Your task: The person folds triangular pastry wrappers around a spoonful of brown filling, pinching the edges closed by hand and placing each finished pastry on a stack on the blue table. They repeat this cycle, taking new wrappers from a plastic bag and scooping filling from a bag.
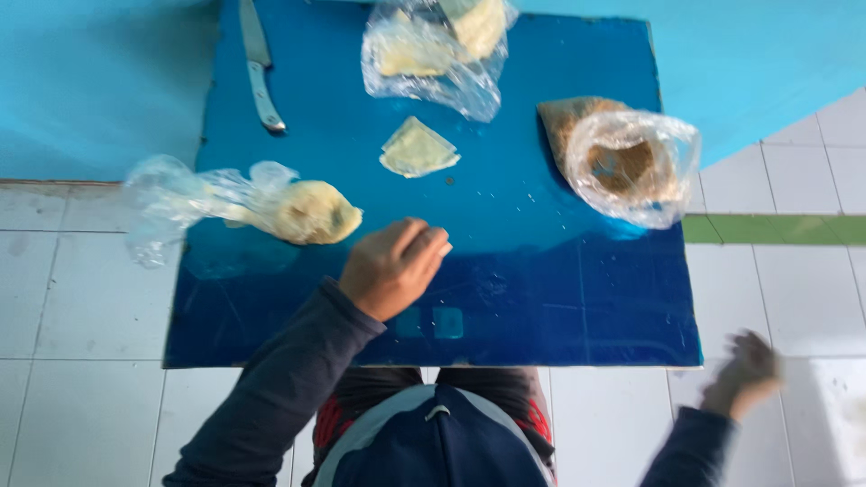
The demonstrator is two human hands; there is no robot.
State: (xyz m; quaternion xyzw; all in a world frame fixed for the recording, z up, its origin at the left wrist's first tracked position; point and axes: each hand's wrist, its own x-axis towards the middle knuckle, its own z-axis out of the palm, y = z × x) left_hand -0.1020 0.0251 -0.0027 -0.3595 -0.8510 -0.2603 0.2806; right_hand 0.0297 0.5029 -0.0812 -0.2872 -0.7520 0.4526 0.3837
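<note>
While the left hand (393,268) hovers over the middle of the blue table (559,298), its fingers are curled in on themselves; whether anything small sits inside that fist I cannot tell. Nearest to it, at about ten o'clock, lies a clear plastic bag (194,203) on its side, a pale yellow lump of dough (311,213) packed into its closed end and the loose neck trailing past the table's edge at nine o'clock. Hand and bag are near, not touching.

Up at twelve o'clock from the hand rests a flat triangular piece of dough (417,149), bare on the table. Beyond it, at the far edge, a second clear bag (433,56) holds more pale pieces, though the frame cuts off its top and the crumpled film hides how many. Over at two o'clock a third bag (631,162) stands open-mouthed, with brown crumbly stuff inside; what it is exactly is hard to make out through the plastic. A knife (259,77) lies at eleven o'clock, its blade tip cut off by the frame.

Off the table at four o'clock, the right hand (744,372) is above the white floor tiles (81,298), blurred, fingers loosely spread and holding nothing. A dark cap (433,442) blocks the lap below.
</note>
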